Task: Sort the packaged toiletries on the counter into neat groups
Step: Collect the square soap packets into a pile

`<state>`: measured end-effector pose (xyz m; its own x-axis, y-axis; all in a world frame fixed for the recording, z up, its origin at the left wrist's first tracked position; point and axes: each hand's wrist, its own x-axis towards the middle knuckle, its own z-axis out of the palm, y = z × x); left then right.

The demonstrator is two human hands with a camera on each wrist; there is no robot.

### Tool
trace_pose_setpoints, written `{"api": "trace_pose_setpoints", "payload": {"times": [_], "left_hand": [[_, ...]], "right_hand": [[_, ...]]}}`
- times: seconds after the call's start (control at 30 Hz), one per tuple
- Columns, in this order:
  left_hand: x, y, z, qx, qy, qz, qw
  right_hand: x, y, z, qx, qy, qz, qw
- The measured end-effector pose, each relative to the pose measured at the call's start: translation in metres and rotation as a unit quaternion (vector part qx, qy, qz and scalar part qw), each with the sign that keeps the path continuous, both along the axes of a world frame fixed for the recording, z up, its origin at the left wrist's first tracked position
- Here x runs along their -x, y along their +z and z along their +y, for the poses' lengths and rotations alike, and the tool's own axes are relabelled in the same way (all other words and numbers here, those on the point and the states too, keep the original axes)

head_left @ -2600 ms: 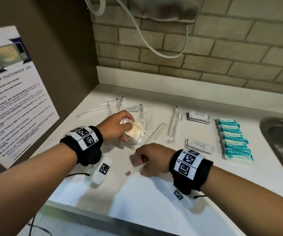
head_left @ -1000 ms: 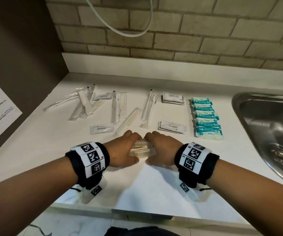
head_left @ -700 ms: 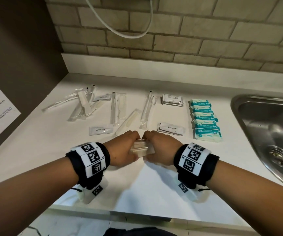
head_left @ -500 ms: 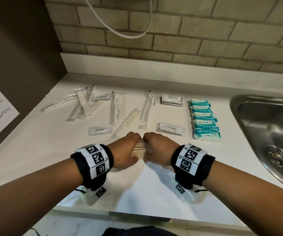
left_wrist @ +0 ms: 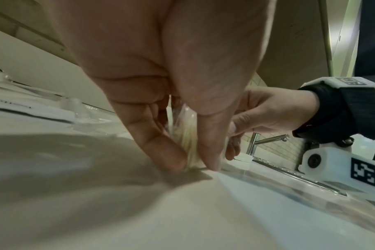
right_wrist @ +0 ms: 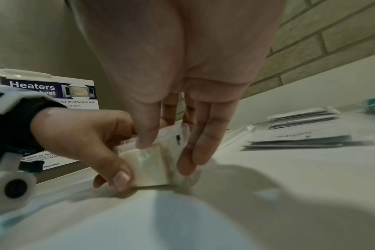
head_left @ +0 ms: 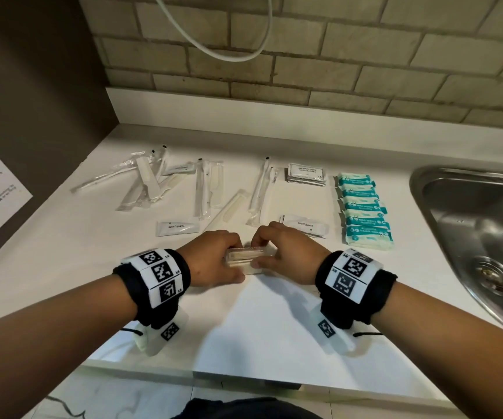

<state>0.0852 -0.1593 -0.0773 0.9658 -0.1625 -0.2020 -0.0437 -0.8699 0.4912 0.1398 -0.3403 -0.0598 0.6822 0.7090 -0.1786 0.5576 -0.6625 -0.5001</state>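
- While both hands squeeze the soaps [head_left: 245, 259] from either end at the counter's [head_left: 259, 322] front, the wrapped bars stand on edge and could topple or fan apart once the pressure goes.
- Left hand [head_left: 214, 258] pinches its end between thumb and fingers; right hand [head_left: 286, 252] does the same, thumb one side, fingers the other. Clear wrap is slick, so an uneven squeeze may shoot one bar out sideways.
- Letting go with one hand first would probably tip the stack toward that side.
- Toothpaste sachets [head_left: 304, 226] lie just beyond the right knuckles, a comb [head_left: 226, 214] just beyond the left; a lifting wrist could nudge either out of line.
- Toothbrushes [head_left: 141, 182] at far left are still jumbled, with another toothpaste [head_left: 177, 228] lying apart from its group, so sorting looks unfinished.
- Wipes [head_left: 365, 213] and shampoo sachets [head_left: 306, 173] are well apart and seem safe.
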Motion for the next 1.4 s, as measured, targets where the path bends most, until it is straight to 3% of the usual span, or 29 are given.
{"api": "trace_pose_setpoints", "payload": {"times": [0.23,0.8,1.03,1.23,1.4], "left_hand": [[0.000,0.002,0.003,0.036,0.045,0.006,0.998],[0.001,0.010,0.005,0.010,0.013,0.005,1.000],[-0.001,0.004,0.005,0.012,0.030,0.019,0.999],[-0.004,0.000,0.003,-0.004,0.014,0.036,0.999],[-0.004,0.001,0.000,-0.048,0.004,0.023,0.999]], "right_hand": [[-0.003,-0.001,0.004,-0.045,-0.015,-0.017,0.999],[-0.004,0.017,0.010,0.057,0.035,-0.132,0.989],[-0.005,0.009,0.005,-0.004,0.021,-0.096,0.995],[-0.001,0.011,0.008,0.124,0.035,-0.055,0.990],[0.000,0.008,0.013,0.103,0.027,-0.045,0.993]]}}
